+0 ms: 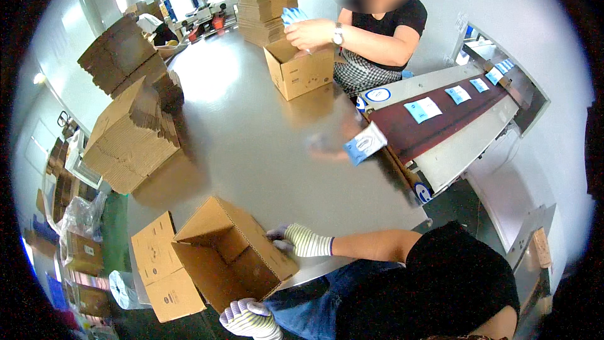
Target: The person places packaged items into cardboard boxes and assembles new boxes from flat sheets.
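We touch an open brown cardboard box (242, 255) | striped-gloved left hand (251, 320) at its rim, striped-gloved right hand (307, 240) at its side | cannot tell whether either grips | box at grey metal tabletop's (264, 157) near edge

Striped-gloved left hand (250, 321) low, fingers (255, 307) bent, right hand (306, 240) likewise gloved, bare right forearm (371, 245) stretched out

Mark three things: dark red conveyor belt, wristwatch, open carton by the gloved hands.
Conveyor belt (450, 117), head view: bare surface near its middle.
Wristwatch (338, 38), head view: its dial.
Open carton (238, 269), head view: its bare inside.
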### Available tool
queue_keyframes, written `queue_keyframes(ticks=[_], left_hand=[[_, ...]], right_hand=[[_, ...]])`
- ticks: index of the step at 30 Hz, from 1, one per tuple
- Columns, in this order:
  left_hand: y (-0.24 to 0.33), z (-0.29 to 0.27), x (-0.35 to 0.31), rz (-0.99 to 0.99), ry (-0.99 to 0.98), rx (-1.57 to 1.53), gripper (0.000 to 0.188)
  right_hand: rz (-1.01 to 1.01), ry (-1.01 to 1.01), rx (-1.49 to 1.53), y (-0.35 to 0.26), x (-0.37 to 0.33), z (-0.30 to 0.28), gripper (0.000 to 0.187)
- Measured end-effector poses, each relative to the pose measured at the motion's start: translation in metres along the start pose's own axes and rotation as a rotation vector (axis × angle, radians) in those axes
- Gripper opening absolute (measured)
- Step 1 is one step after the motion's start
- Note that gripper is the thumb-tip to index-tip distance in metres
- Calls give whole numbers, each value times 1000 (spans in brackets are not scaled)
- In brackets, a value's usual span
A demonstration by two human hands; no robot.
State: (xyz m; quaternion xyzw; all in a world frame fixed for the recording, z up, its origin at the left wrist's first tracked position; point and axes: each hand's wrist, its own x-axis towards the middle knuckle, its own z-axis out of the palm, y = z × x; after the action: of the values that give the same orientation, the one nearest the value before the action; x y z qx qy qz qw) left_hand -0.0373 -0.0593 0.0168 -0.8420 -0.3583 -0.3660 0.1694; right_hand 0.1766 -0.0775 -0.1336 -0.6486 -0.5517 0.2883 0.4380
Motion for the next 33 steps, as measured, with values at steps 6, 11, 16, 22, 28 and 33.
queue_keyframes(ticks=[6,11,16,22,28,33], left_hand=[[0,1,-1,5,-1,-11,28],[-2,2,-4,14,-19,2,26],[-3,3,-8,3,-23,27,24],[0,1,-2,3,2,5,25],[0,6,-5,23,12,20,27],[1,8,-4,50,18,14,27]], right_hand=[[-1,-19,2,-8,-2,-8,35],[42,-16,49,-7,-1,-7,35],[-1,-3,-20,-9,-2,-8,34],[-82,41,16,-6,-1,-5,33],[-9,6,26,0,-1,-4,33],[-73,46,-26,-7,-2,-10,34]])
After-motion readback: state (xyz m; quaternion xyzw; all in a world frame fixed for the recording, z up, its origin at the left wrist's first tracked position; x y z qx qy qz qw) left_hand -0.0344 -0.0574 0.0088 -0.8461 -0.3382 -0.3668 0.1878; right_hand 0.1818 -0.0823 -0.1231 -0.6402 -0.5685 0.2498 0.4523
